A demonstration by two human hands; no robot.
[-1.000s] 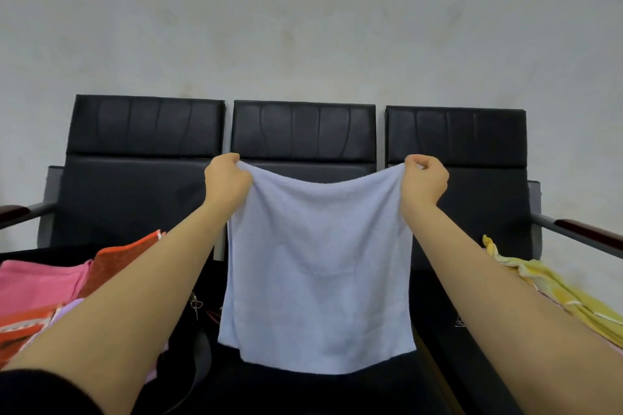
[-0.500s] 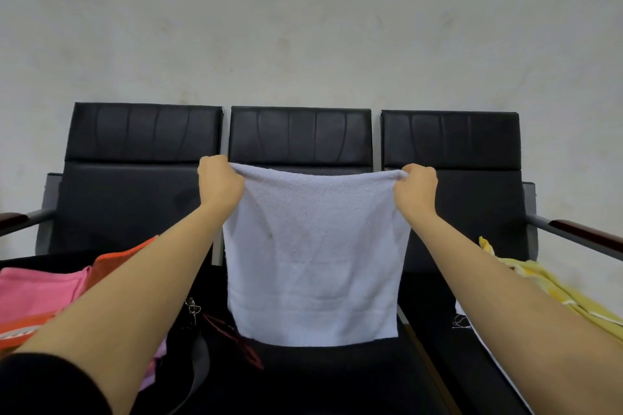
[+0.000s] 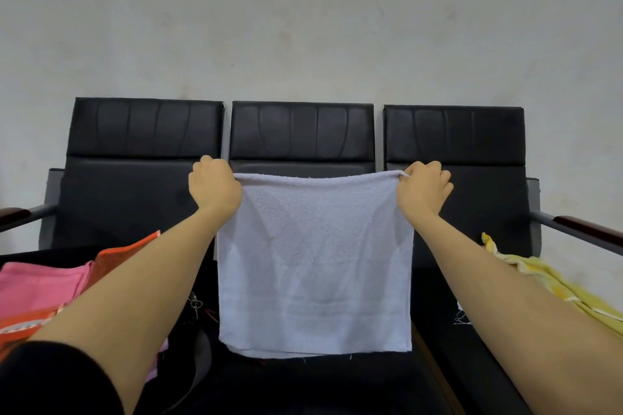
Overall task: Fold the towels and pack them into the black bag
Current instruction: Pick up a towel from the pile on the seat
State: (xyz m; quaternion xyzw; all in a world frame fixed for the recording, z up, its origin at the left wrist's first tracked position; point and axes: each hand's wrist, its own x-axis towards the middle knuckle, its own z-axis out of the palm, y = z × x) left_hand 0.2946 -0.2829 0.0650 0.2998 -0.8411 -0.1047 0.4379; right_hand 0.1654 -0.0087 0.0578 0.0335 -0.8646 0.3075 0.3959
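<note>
Both hands, left hand (image 3: 214, 186) and right hand (image 3: 422, 189), are pinching a white towel's (image 3: 315, 266) top corners, letting it hang below the fingers. Folding looks underway; a yellow towel (image 3: 553, 283) is waiting unfolded, and nothing is visibly packed.

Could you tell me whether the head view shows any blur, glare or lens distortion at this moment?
Head view: soft even light, no glare; pale lilac terry towel sharp; yellow towel slightly smeared at the right edge; black padded chair backs bow slightly, wide-angle.

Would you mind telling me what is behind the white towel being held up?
Behind the white towel, held by the left hand and right hand, stands the middle black chair. Only its upper backrest shows; the lower backrest is covered.
</note>
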